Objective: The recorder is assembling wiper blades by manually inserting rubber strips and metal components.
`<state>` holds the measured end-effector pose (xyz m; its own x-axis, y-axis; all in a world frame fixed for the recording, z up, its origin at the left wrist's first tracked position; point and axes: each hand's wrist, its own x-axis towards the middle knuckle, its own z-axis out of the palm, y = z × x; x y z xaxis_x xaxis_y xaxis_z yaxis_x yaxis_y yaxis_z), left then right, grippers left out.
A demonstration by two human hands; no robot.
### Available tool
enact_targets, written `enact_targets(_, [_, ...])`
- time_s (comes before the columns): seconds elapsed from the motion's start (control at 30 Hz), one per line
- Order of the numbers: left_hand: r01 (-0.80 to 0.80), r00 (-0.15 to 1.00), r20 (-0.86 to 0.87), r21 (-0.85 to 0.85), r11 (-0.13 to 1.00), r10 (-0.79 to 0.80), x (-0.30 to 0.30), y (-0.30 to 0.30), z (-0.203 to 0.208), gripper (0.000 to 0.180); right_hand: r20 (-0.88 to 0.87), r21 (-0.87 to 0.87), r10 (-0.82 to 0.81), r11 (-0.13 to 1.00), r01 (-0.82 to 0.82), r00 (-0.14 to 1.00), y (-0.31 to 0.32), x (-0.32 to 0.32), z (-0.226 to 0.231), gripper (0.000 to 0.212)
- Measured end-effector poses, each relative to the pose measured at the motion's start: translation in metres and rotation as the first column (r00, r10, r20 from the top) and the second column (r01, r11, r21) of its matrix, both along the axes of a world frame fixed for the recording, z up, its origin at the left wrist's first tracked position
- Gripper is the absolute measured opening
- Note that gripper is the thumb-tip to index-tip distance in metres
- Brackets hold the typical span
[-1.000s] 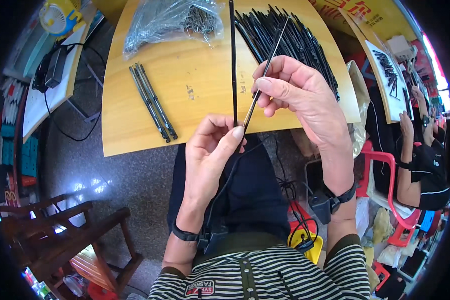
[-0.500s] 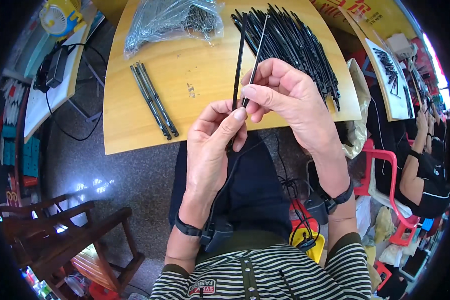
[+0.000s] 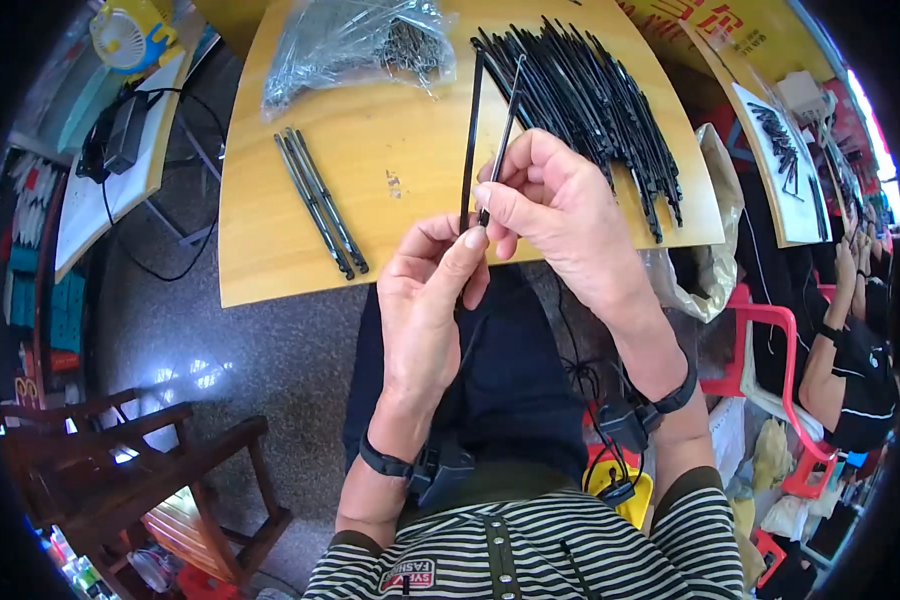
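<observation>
My left hand (image 3: 422, 300) is closed around the lower end of a slim black strip (image 3: 472, 135), which stands almost upright. Between thumb and fingers, my right hand (image 3: 565, 220) pinches a thin metal rod (image 3: 510, 118) with a small loop or hook at its top. Strip and rod come together at my fingertips and spread upward in a narrow V; how they meet is hidden by the fingers. Beyond my right hand lies a large pile of similar black strips (image 3: 595, 110). To the left of my hands, a few dark, shiny strips (image 3: 318, 205) lie side by side.
A clear plastic bag (image 3: 340, 50) of thin metal parts sits at the far side of the wooden table (image 3: 260, 270). At left are a side table (image 3: 105, 215) with a black adapter (image 3: 126, 132) and a wooden chair (image 3: 170, 460). Another person (image 3: 855, 370) works at right.
Both hands have shifted very slightly down in the picture with strip and rod, and the view has moved a little. The grips look the same.
</observation>
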<state>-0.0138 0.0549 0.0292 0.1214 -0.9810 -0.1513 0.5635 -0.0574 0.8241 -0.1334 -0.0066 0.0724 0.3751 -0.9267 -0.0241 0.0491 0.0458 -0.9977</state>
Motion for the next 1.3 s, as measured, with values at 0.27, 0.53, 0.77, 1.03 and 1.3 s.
enact_targets(0.27, [-0.121,0.93,0.351,0.01,0.993,0.11,0.029,0.016,0.013,0.012,-0.225,-0.187,-0.025,0.982,-0.018,0.974,0.019,0.008,0.013,0.022])
enact_targets(0.53, [-0.457,0.676,0.661,0.029,0.889,0.326,0.105,0.01,0.003,0.018,0.382,-0.426,0.779,0.626,-0.654,0.497,0.051,-0.028,0.081,0.021])
enact_targets(0.77, [-0.434,0.66,0.71,0.092,0.896,0.246,0.104,-0.008,0.003,0.019,0.695,-0.278,0.497,0.852,-0.443,0.519,0.08,-0.012,0.092,0.054])
enact_targets(1.03, [-0.378,0.681,0.686,0.031,0.925,0.255,0.097,-0.01,0.001,0.038,0.548,-0.386,0.653,0.752,-0.534,0.523,0.06,-0.023,0.095,0.05])
enact_targets(1.3, [-0.385,0.607,0.75,-0.013,0.923,0.264,0.096,-0.004,-0.001,0.039,-0.361,0.131,0.134,0.987,-0.092,0.923,0.04,-0.048,0.062,0.01])
